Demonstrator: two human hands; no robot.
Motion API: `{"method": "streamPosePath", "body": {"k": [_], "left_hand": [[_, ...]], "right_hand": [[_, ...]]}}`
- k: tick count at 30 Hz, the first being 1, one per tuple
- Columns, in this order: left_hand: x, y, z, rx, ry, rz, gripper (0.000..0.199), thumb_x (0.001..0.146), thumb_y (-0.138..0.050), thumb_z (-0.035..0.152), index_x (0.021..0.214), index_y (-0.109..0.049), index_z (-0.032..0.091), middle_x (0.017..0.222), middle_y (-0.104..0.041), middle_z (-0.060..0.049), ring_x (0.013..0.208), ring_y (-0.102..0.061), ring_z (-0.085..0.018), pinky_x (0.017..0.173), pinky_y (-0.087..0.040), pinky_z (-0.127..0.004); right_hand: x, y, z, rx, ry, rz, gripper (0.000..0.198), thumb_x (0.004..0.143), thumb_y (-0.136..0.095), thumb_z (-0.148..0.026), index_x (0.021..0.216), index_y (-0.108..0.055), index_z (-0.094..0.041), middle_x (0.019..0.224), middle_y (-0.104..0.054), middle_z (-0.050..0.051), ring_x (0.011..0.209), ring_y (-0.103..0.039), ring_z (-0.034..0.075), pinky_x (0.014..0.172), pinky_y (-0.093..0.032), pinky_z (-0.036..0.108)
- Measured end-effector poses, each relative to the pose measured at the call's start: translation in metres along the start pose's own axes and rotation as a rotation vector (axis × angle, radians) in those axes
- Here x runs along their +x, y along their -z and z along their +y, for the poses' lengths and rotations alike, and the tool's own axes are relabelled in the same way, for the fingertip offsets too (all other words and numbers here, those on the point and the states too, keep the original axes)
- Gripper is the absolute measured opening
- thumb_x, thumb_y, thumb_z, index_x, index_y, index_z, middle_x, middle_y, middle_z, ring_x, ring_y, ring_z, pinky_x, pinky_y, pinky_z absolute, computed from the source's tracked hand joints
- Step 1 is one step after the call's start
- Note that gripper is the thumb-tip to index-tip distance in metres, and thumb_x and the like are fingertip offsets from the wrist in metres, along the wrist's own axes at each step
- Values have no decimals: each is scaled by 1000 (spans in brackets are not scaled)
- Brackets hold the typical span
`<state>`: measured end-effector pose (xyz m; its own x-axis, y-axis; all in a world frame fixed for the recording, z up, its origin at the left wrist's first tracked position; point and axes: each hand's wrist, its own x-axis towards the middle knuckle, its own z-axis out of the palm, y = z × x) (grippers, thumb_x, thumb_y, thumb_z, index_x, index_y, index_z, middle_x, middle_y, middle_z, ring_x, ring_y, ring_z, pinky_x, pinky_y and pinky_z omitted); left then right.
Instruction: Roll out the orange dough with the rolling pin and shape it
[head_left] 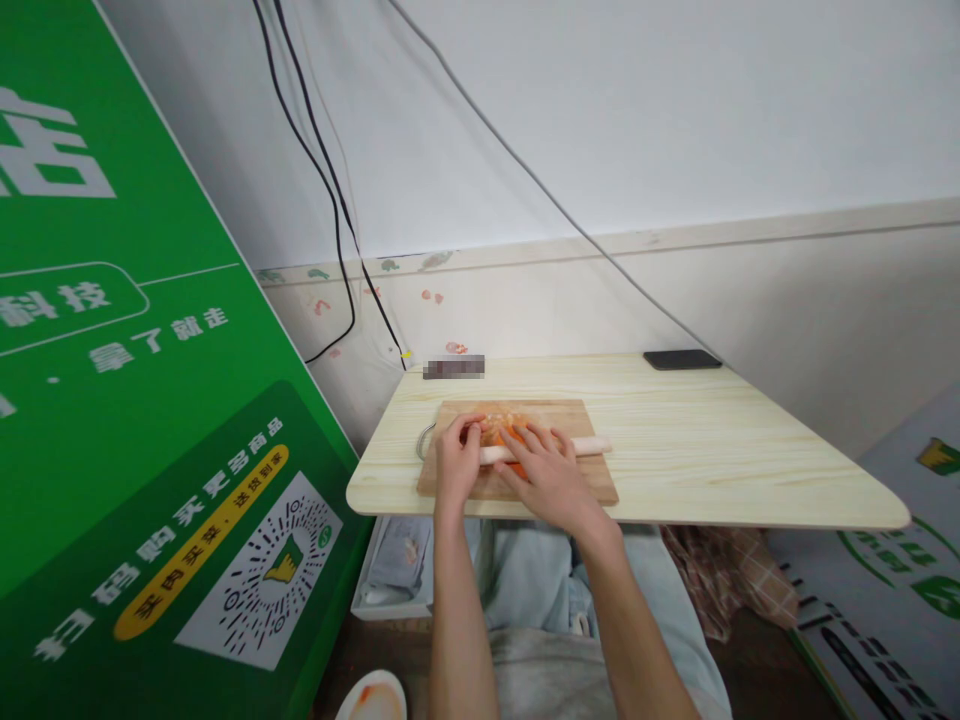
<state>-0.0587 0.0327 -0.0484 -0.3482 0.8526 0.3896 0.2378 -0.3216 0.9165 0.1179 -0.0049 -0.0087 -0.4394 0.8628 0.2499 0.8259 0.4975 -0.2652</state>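
Note:
A wooden cutting board (600,487) lies near the front edge of the table. On it is a glossy, orange, partly see-through mass (496,424), mostly covered by my hands; I cannot tell its kind. A pale rod like a rolling pin (592,446) lies across the orange mass, its right end past the board's edge. My right hand (546,472) rests over the rod with fingers spread. At the rod's left end, my left hand (459,455) is closed, fingers curled and thumb bent inward beside the orange mass. What it grips is hidden.
A black phone (681,360) lies at the back of the pale table (720,450). A dark blurred-out object (454,367) sits at the back left. A green printed panel (187,400) stands left. Below are a white bin (394,600) and a stained white dish (373,698).

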Motion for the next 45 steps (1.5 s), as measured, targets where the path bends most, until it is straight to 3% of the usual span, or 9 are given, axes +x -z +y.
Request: {"method": "streamPosePath", "body": {"k": [5, 14, 25, 30, 39, 45], "left_hand": [[-1, 0, 1, 3, -10, 5, 22, 97, -58, 17, 101, -80, 19, 96, -84, -7, 93, -79, -21, 89, -62, -31], [1, 0, -3, 12, -8, -3, 22, 98, -59, 16, 101, -80, 19, 101, -85, -7, 95, -79, -21, 91, -63, -31], [2, 1, 0, -7, -7, 8, 22, 97, -58, 17, 100, -80, 19, 97, -84, -7, 93, -80, -21, 89, -62, -32], [1, 0, 0, -11, -16, 4, 22, 97, -58, 18, 100, -80, 19, 99, -84, -7, 93, -79, -21, 89, -62, -32], [2, 1, -4, -1, -30, 1, 23, 97, -58, 17, 100, -81, 18, 101, -84, -8, 96, -79, -21, 91, -62, -32], [1, 2, -3, -3, -32, -4, 23, 98, -58, 19, 101, -81, 18, 96, -84, -7, 92, -79, -21, 88, -61, -31]], "right_hand": [[-2, 3, 3, 35, 28, -65, 61, 116, -43, -52, 165, -58, -19, 170, -57, 15, 167, -39, 31, 138, -16, 58], [19, -9, 2, -25, 12, 77, 53, 116, -48, -48, 158, -66, -22, 174, -52, 15, 168, -36, 32, 136, -21, 57], [-3, 7, 11, 106, 72, -84, 59, 115, -48, -54, 164, -60, -22, 168, -60, 13, 164, -45, 28, 138, -19, 55], [5, 0, 7, 41, 52, -26, 61, 113, -52, -53, 162, -61, -18, 169, -59, 17, 165, -42, 32, 137, -19, 57], [16, -8, -3, 24, -6, 110, 45, 113, -56, -46, 148, -72, -23, 160, -67, 14, 162, -46, 33, 132, -27, 56], [5, 0, 4, 66, 43, 0, 50, 114, -55, -45, 157, -66, -22, 167, -62, 14, 163, -44, 33, 135, -23, 58]]}}
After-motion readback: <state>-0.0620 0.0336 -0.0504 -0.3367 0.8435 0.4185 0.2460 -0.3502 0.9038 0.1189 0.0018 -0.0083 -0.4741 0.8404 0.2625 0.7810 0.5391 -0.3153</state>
